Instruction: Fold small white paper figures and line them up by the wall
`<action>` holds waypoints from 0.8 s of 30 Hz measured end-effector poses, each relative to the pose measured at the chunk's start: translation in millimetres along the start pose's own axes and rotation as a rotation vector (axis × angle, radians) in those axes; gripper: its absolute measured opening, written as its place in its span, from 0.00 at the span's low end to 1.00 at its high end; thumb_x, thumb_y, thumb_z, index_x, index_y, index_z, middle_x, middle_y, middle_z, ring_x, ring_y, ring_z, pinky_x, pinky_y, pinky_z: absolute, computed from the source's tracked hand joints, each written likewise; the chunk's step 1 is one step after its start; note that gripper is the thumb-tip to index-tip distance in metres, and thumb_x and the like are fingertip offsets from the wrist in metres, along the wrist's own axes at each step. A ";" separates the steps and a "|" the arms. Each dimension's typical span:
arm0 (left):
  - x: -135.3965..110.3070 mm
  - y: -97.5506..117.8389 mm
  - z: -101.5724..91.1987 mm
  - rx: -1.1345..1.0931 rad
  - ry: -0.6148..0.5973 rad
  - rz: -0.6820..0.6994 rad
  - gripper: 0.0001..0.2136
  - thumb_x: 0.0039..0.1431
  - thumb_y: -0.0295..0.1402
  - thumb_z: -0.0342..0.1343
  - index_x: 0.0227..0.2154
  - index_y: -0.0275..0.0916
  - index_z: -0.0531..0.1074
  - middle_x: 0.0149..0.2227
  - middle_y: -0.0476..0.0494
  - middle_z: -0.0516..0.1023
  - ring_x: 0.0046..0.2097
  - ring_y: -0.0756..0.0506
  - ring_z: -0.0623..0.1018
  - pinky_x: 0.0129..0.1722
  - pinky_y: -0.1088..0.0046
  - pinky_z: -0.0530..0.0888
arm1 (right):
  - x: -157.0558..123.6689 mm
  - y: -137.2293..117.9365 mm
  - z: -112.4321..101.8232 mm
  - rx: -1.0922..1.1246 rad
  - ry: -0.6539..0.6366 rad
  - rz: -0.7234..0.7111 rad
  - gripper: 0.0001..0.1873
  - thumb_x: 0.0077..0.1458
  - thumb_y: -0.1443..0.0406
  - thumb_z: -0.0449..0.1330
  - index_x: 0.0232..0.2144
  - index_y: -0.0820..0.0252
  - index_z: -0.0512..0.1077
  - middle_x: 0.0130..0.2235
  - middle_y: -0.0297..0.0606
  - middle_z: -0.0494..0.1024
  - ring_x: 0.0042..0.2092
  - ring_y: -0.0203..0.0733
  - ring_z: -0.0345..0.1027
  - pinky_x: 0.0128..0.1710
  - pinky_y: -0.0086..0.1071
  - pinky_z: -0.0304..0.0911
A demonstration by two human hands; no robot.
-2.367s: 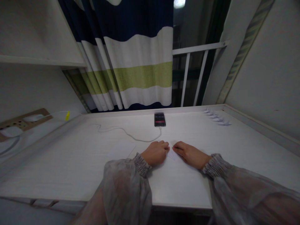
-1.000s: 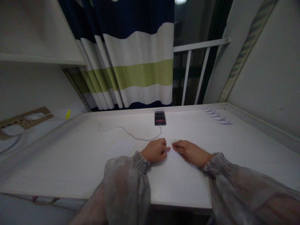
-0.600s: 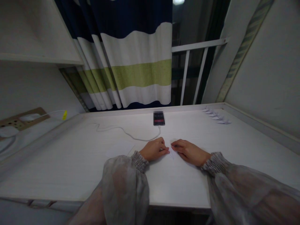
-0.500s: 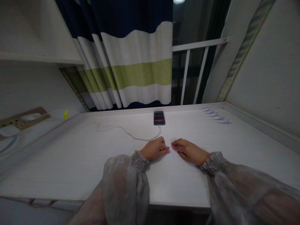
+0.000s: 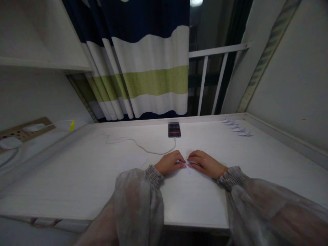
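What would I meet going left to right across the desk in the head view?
Power strip → yellow tag → sheet of paper → left hand → folded paper → right hand → row of small folded pieces.

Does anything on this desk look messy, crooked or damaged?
Nothing really stands out. The white cable from the phone snakes loosely over the desk; the folded papers sit in a tidy row, and left hand and right hand hold a small folded paper.

phone (image 5: 174,129) blurred, folded paper (image 5: 189,167) — mostly hidden
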State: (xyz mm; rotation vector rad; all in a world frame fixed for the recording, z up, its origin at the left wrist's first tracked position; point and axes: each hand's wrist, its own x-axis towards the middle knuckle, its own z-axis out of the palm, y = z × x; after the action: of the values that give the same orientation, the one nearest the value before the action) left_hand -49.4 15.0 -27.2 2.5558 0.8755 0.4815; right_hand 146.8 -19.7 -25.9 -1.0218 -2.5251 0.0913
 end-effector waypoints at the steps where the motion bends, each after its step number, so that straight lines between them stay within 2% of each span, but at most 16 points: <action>1: 0.5 -0.4 0.1 -0.012 0.002 0.001 0.11 0.49 0.37 0.54 0.35 0.37 0.71 0.34 0.47 0.68 0.35 0.51 0.69 0.37 0.76 0.65 | 1.7 -0.1 0.7 0.010 0.003 0.002 0.12 0.53 0.64 0.52 0.35 0.64 0.72 0.36 0.45 0.71 0.39 0.43 0.63 0.40 0.38 0.61; 4: 1.9 -1.4 0.4 -0.030 0.007 -0.011 0.13 0.48 0.37 0.55 0.36 0.36 0.69 0.35 0.46 0.69 0.36 0.50 0.68 0.38 0.74 0.65 | 6.3 -0.5 2.9 0.035 0.015 0.012 0.12 0.53 0.64 0.51 0.32 0.63 0.73 0.34 0.44 0.71 0.37 0.41 0.63 0.38 0.35 0.62; 12: 4.8 -0.8 0.9 -0.113 0.019 -0.106 0.11 0.44 0.34 0.58 0.32 0.35 0.70 0.33 0.47 0.68 0.35 0.50 0.68 0.37 0.75 0.65 | 10.6 -2.5 3.5 0.074 0.017 0.064 0.10 0.53 0.67 0.50 0.31 0.63 0.72 0.32 0.42 0.69 0.36 0.40 0.62 0.38 0.35 0.61; 18: 5.8 -3.4 3.5 -0.081 0.025 -0.112 0.12 0.43 0.35 0.58 0.32 0.36 0.69 0.32 0.48 0.67 0.33 0.51 0.67 0.35 0.75 0.65 | 13.7 -4.0 3.5 0.141 0.059 0.148 0.07 0.53 0.69 0.50 0.25 0.63 0.66 0.30 0.41 0.68 0.35 0.40 0.61 0.36 0.34 0.61; 24: 6.5 2.8 -1.3 -0.066 0.036 -0.133 0.11 0.43 0.36 0.58 0.29 0.35 0.68 0.29 0.50 0.66 0.30 0.52 0.65 0.32 0.76 0.63 | 16.2 -7.4 7.5 0.181 0.079 0.263 0.07 0.53 0.69 0.47 0.26 0.62 0.62 0.28 0.39 0.68 0.31 0.38 0.60 0.33 0.34 0.58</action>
State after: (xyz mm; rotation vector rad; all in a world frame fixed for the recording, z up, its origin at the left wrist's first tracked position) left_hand -43.7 17.4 -23.4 2.4177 1.0177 0.5079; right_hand 128.5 -13.4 -25.5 -1.2495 -2.2525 0.3413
